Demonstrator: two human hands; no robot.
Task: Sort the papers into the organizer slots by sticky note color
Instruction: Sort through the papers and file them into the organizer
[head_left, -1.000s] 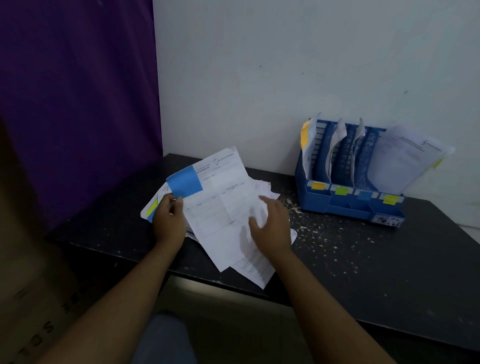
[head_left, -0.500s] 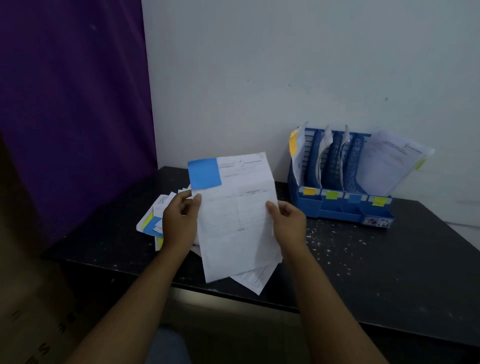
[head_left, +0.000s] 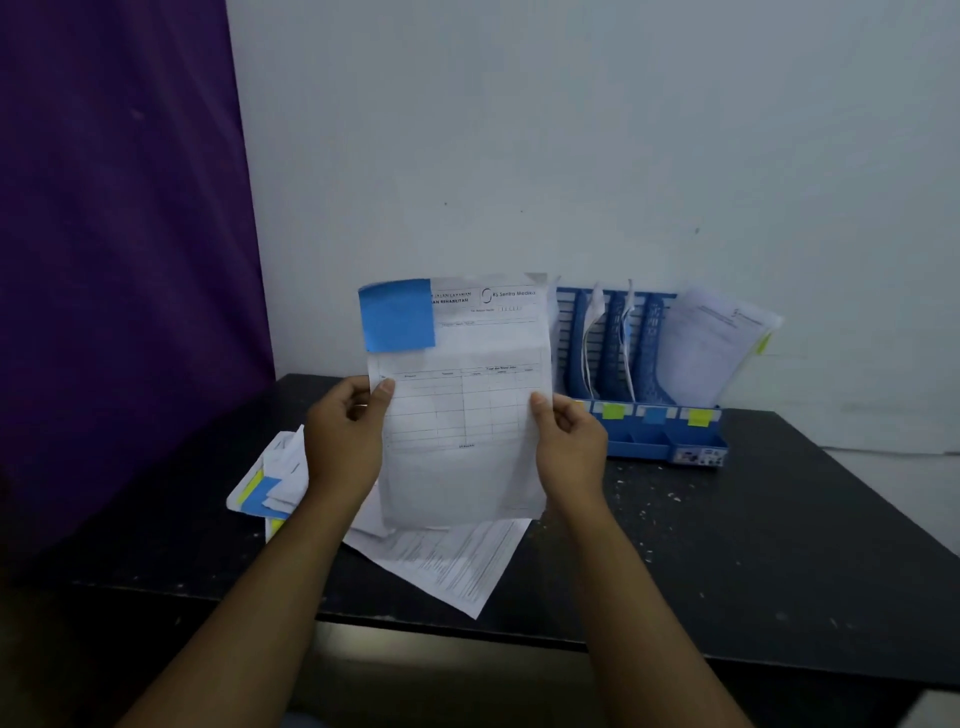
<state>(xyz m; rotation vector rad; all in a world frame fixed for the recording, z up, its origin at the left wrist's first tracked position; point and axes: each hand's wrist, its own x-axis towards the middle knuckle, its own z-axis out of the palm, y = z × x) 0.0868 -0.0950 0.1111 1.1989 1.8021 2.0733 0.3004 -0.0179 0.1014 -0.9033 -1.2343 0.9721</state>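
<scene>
An upright form (head_left: 462, 415) is pinched at its sides by left grip (head_left: 343, 441) and right grip (head_left: 569, 447); blue sticky note (head_left: 397, 314) above left grip.

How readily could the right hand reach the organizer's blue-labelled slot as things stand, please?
Probably yes: the right hand, gripping the paper, sits close beside the organizer, with nothing between it and the blue label, though sheets standing in nearby slots might crowd entry.

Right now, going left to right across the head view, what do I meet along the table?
Purple curtain → unsorted paper pile → left hand → held paper with blue sticky note → right hand → blue organizer → paper with yellow note leaning in its rightmost slot.
</scene>
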